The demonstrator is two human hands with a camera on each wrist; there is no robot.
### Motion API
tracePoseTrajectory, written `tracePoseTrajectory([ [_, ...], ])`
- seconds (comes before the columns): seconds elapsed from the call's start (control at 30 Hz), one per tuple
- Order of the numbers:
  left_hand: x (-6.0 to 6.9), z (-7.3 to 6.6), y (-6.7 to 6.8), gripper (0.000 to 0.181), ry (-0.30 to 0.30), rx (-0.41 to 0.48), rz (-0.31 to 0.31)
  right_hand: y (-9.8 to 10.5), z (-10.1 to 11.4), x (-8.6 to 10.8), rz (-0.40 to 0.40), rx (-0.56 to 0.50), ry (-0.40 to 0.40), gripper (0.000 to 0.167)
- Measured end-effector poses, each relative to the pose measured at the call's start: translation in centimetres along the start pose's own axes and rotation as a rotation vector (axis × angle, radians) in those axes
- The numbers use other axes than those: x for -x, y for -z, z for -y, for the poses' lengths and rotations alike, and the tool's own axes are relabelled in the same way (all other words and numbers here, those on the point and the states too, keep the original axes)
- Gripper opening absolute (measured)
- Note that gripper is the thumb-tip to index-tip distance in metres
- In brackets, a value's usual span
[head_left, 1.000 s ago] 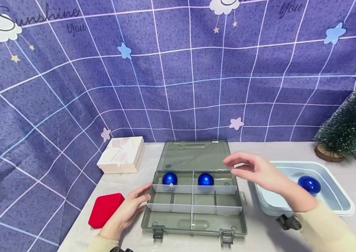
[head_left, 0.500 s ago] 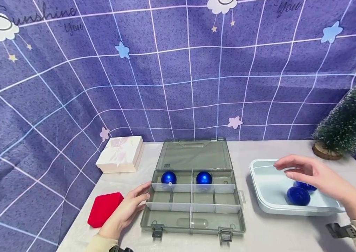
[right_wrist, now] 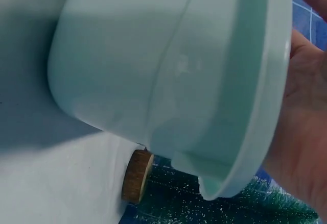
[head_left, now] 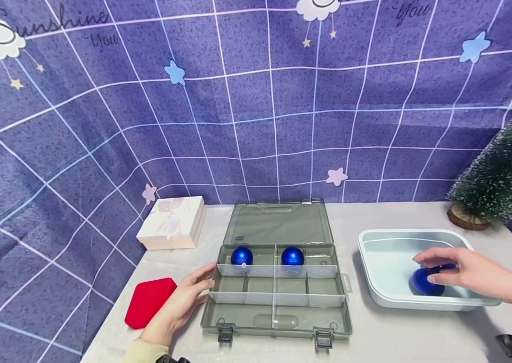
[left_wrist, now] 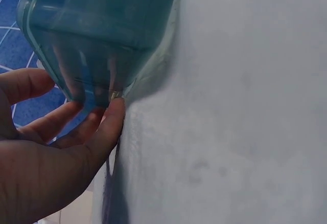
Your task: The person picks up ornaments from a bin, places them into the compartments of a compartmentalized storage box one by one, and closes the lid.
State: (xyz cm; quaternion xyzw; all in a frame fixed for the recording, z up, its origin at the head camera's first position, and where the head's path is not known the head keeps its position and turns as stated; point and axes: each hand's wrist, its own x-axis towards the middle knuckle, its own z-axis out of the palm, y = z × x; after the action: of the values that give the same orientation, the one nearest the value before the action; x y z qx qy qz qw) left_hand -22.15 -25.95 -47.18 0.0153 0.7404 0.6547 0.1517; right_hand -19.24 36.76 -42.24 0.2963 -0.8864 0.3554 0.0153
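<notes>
The right grip (head_left: 460,275) had left its place over the far right part of the compartment box (head_left: 233,313), crossed to the pale tub (head_left: 384,264), and dropped from a hover to the things inside; its thumb lay across the near blue ball (head_left: 421,283), with its fingers arched above; whether it had closed on that ball could not be told, since the tub's wall blocked the right wrist view; the far blue ball (head_left: 446,266) showed only partly, just behind the same fingers.

The left grip (head_left: 188,300) had stayed where it was, fingers extended and touching the side of the box, grasping nothing; the red case (head_left: 150,302) lay on the table just beyond the back of that hand.

Ahead of the left grip, and well apart from the right, two balls sat in the box's far row: the left ball (head_left: 241,256) in one compartment, the right ball (head_left: 292,255) across the central divider; as a judgement, this descent meant the reach was over and taking hold of another ball was the step in hand.
</notes>
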Motion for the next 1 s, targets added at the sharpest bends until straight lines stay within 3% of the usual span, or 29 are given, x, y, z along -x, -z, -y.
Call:
tracePoseTrajectory([
  [0.3, 0.2, -0.1, 0.1, 0.059, -0.005, -0.008, 0.015, -0.9, -1.0, 0.1, 0.041, -0.006, 0.054, 0.040],
  [0.53, 0.3, -0.3, 0.0, 0.060, -0.004, 0.003, 0.014, -1.4, -1.5, 0.1, 0.052, 0.033, 0.036, 0.041],
  [0.67, 0.3, -0.3, 0.0, 0.060, -0.006, 0.002, 0.007, -1.4, -1.3, 0.1, 0.050, 0.027, -0.014, 0.036],
  [1.0, 0.2, -0.1, 0.0, 0.060, -0.013, 0.010, -0.002, -1.9, 0.3, -0.4, -0.175, -0.021, -0.135, 0.034],
])
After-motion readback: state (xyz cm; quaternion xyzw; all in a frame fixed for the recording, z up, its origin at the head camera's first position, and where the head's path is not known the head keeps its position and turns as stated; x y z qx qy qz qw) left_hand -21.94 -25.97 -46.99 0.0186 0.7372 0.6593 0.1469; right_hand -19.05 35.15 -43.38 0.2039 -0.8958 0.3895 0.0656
